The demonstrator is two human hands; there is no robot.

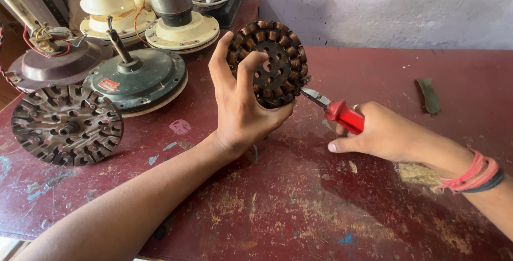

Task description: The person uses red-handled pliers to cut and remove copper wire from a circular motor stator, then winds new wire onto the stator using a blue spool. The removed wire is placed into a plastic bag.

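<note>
The left hand (pixel 240 106) is wrapped around a stator (pixel 269 63), a round disc ringed with copper-brown windings, holding it upright on its edge just above the red table (pixel 299 197), fingers curled over its face and thumb behind. The right hand (pixel 382 133) is closed around the red handles of pliers (pixel 334 108), and the metal tips touch the stator's lower right rim; whether the tips pinch anything there is too small to tell. A red and black band (pixel 473 175) sits on the right wrist. Left of the stator, on the table, lies a green motor housing (pixel 136 79) with a shaft standing up, and further left and nearer a dark slotted rotor (pixel 67 125) lies flat. Behind the housing are cream fan covers (pixel 181 31). Right of the stator, well apart, a dark strip (pixel 428 95) lies on the table.
</note>
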